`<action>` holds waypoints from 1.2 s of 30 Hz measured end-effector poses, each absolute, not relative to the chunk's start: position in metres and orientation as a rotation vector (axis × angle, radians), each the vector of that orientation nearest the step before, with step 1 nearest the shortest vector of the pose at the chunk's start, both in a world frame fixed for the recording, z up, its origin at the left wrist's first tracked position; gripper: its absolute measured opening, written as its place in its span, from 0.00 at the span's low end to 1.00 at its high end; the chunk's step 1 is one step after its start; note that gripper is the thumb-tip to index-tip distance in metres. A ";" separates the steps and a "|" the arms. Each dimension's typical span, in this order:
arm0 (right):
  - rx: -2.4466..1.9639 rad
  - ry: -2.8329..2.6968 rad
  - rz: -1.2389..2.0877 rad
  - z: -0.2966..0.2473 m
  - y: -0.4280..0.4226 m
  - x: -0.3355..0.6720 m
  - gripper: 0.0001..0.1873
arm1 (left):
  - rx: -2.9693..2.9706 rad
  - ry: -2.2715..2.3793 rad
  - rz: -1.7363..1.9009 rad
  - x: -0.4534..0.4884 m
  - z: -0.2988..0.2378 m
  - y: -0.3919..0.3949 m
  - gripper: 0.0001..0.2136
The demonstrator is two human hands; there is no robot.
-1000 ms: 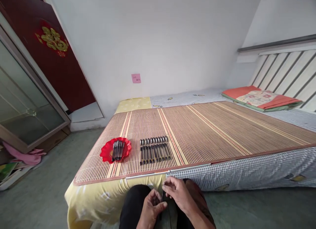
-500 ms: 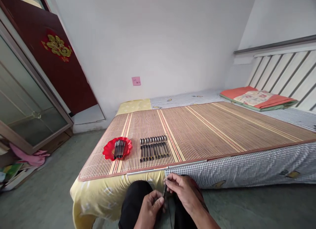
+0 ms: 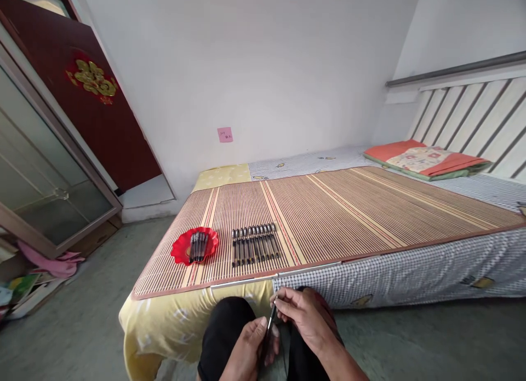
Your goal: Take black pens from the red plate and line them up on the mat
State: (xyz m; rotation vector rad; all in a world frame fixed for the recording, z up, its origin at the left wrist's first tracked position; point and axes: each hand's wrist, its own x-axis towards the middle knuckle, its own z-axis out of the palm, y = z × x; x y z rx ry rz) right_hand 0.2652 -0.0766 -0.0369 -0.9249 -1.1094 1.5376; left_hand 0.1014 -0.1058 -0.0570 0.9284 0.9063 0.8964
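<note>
Black, slim pen (image 3: 272, 317) caught between both hands, low above the dark-clad knees (image 3: 229, 323), just off the near edge of the bed (image 3: 189, 318). Long axis steeply tilted, running from the left hand (image 3: 247, 341) up and slightly rightwards to the right hand (image 3: 299, 313), upper end pointing towards the bed; impossible to tell which end bears the writing tip. Pinching that upper end between right thumb and forefinger, with the other fingers bent. Gripping the lower part in the left, thumb uppermost, lower end lost in shadow. Beyond, on the striped mat (image 3: 349, 211), a neat row of pens (image 3: 255, 245), nearly parallel, lengthwise towards the wall (image 3: 287, 69). Just left of these, a red scalloped plate (image 3: 178, 253) with a bundle (image 3: 198, 246) of more pens, aligned much the same way.
</note>
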 end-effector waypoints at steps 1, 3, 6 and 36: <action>-0.924 -1.120 1.538 -0.037 -0.077 0.265 0.16 | 0.932 0.905 0.897 0.102 -0.058 -0.105 0.27; -0.935 -1.129 1.532 -0.037 -0.078 0.264 0.16 | 0.967 0.923 0.935 0.102 -0.061 -0.103 0.26; -0.954 -1.130 1.523 -0.039 -0.079 0.262 0.18 | 1.001 0.958 0.994 0.100 -0.067 -0.102 0.28; -0.877 -1.091 1.655 -0.049 -0.077 0.264 0.16 | 0.764 0.842 0.830 0.097 -0.069 -0.106 0.24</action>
